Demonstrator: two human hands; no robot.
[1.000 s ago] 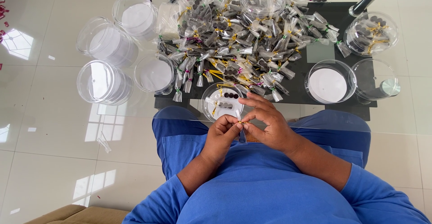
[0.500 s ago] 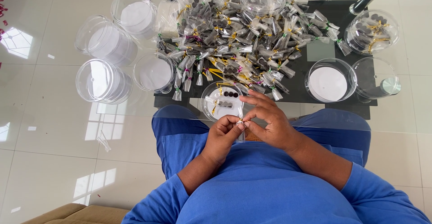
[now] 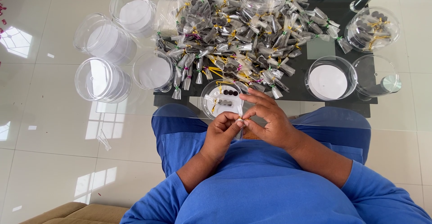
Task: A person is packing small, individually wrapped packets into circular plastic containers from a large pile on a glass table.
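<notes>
Both hands, left (image 3: 221,133) and right (image 3: 269,120), pinch one small tied packet (image 3: 240,121); packet heap (image 3: 234,30) at twelve o'clock.

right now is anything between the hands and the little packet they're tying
Nothing visible. Both the left hand and the right hand already pinch the small packet between their fingertips, over the lap. The small round dish and the pile of tied packets lie farther off on the glass table.
</notes>
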